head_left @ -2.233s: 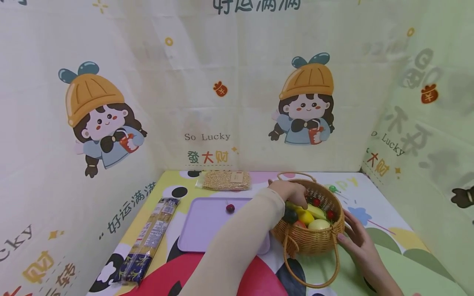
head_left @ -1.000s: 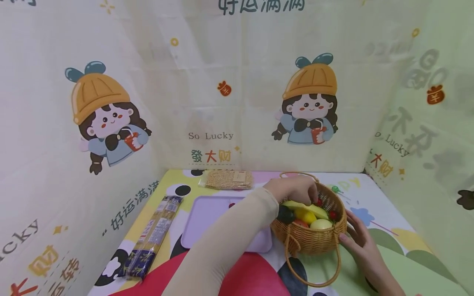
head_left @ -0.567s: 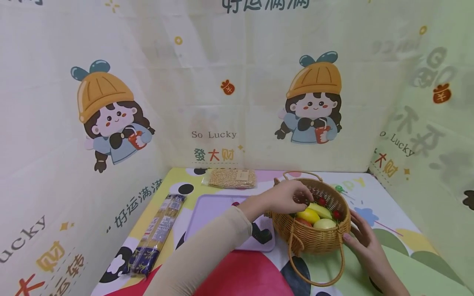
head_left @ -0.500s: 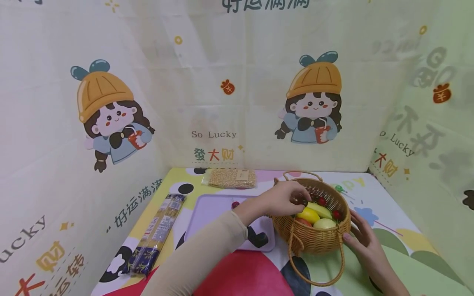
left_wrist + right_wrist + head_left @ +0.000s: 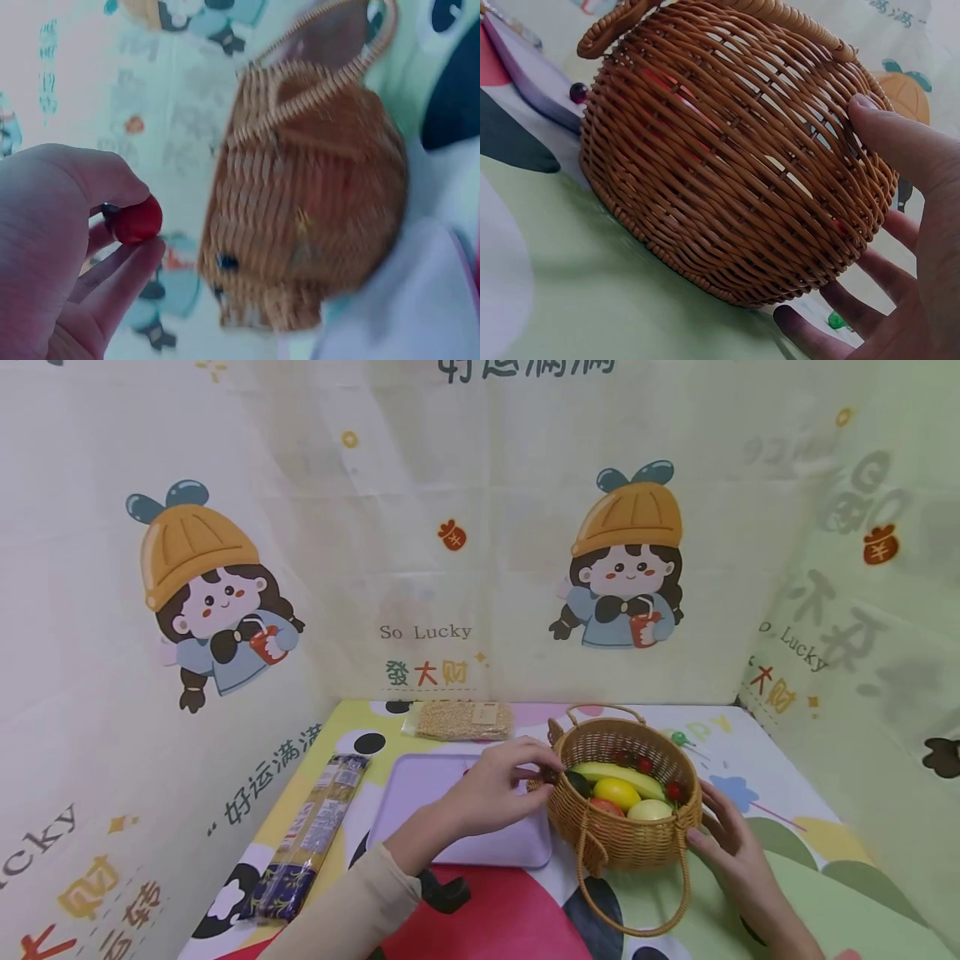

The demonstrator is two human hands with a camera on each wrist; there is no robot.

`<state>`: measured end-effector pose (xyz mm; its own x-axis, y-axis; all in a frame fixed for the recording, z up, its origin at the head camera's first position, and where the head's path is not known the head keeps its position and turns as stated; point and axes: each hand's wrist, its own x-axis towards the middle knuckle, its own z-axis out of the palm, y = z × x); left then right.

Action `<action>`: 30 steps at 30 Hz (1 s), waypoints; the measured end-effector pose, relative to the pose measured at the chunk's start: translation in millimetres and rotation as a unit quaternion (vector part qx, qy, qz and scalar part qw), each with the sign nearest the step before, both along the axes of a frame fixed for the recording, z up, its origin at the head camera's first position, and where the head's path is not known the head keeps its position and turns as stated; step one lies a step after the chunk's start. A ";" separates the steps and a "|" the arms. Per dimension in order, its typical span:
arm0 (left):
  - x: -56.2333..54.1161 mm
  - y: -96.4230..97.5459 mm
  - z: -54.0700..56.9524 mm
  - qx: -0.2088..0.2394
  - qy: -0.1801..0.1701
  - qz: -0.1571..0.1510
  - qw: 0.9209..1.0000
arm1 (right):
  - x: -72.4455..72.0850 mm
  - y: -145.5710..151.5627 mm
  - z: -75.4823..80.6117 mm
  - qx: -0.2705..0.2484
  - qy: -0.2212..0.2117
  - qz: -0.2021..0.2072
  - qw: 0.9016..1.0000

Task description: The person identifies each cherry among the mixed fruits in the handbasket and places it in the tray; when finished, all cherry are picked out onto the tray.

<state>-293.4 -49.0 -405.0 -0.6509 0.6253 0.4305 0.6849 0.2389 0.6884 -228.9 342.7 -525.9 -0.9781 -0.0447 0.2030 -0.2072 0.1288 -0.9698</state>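
Observation:
Between thumb and fingertips my left hand pinches a small red cherry, held just left of the wicker basket, above the lilac tray's right part. My right hand rests against the basket's right side, thumb on the wicker and fingers spread along its outer wall. Inside the basket lie a banana, a lemon, a pale green round fruit, a partly covered red fruit, a dark fruit and red cherries.
The lilac tray lies left of the basket; a cherry on it is mostly hidden by my left hand. Farther left is a long pasta packet. A bag of grain lies at the back. The basket's handle hangs down in front.
My left hand has come up out of the basket and moved left to beside its rim, carrying a cherry. The banana and dark fruit show again. My right hand stays at the basket.

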 end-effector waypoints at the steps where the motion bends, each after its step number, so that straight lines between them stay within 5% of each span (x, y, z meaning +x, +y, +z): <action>1: 0.4 -9.8 -3.7 0.007 -0.005 0.012 1.000 | -0.6 -0.7 0.0 0.002 0.000 -0.001 1.000; 13: -10.6 -107.4 -40.5 0.027 -0.016 0.172 0.985 | -2.4 -1.5 -0.7 -0.018 0.007 0.007 1.000; 21: -37.0 -135.7 -59.9 0.001 -0.025 0.236 0.971 | 0.5 -0.2 0.2 -0.008 -0.010 0.000 1.000; 30: -52.4 -150.7 -80.5 -0.054 -0.055 0.274 0.959 | -1.2 -1.2 -0.2 -0.019 -0.006 -0.002 1.000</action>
